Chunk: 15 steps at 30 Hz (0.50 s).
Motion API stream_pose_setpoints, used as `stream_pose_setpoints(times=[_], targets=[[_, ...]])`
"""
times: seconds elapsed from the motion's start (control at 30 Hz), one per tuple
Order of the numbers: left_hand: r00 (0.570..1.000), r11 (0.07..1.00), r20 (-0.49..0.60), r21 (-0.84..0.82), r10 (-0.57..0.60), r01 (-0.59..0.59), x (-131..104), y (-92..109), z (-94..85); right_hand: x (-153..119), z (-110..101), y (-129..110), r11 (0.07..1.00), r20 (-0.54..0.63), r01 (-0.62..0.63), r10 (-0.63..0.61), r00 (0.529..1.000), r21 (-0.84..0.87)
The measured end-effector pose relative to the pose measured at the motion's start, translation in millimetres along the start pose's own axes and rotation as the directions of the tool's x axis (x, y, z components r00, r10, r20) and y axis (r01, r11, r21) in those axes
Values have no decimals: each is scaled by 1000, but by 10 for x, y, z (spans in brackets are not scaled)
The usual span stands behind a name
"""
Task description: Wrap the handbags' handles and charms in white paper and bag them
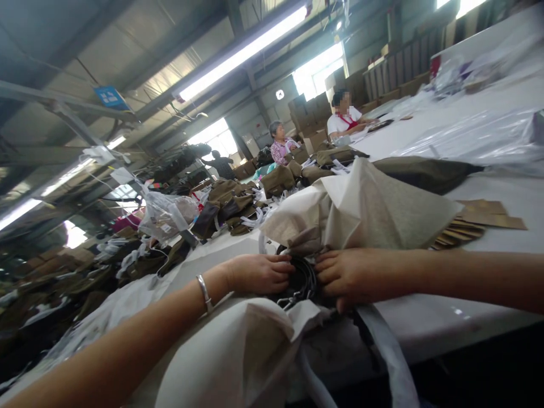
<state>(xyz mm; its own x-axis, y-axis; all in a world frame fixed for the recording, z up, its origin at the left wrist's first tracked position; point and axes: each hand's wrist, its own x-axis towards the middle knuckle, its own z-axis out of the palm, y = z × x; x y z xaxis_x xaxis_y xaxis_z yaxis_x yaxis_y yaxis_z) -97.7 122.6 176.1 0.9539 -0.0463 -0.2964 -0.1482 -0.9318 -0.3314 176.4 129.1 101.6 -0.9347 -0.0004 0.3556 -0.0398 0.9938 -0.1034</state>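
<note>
A coiled black strap (304, 279) with metal clasps (289, 301) lies in front of me, between my hands. My left hand (260, 274), with a silver bangle on the wrist, curls its fingers against the coil's left side. From the right, my right hand (361, 276) has its bent fingers closed at the other side of the coil; its fingertips are partly hidden. Thin whitish wrapping sheet (378, 204) stands crumpled behind the coil, and more pale sheet (221, 357) bulges in front. A white-wrapped strap (389, 351) hangs over the table's near edge.
Olive-brown bags (278, 180) with white-wrapped straps are heaped beyond. Brown card pieces (488, 214) lie at right, near an olive bag (425, 173) and clear plastic sheets (488, 139). Two people sit across the table (429, 133); another person stands farther back. A plastic bag (168, 212) hangs at left.
</note>
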Motion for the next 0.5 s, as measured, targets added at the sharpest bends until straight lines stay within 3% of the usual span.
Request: stream_pose_setpoints(times=[0.23, 0.33, 0.4, 0.5], targets=[[992, 997, 124, -63, -36, 44, -7, -19, 75, 123, 92, -17, 993, 51, -108, 110, 993, -38], [993, 996, 99, -57, -57, 63, -35, -11, 144, 145, 164, 10, 989, 39, -146, 145, 989, 26], [998, 998, 52, -37, -45, 47, -58, -15, 190, 139, 151, -7, 982, -12, -159, 161, 987, 100], [997, 996, 19, -30, -78, 79, -86, -6, 207, 88, -52, -152, 958, -206, -203, 244, 948, 200]])
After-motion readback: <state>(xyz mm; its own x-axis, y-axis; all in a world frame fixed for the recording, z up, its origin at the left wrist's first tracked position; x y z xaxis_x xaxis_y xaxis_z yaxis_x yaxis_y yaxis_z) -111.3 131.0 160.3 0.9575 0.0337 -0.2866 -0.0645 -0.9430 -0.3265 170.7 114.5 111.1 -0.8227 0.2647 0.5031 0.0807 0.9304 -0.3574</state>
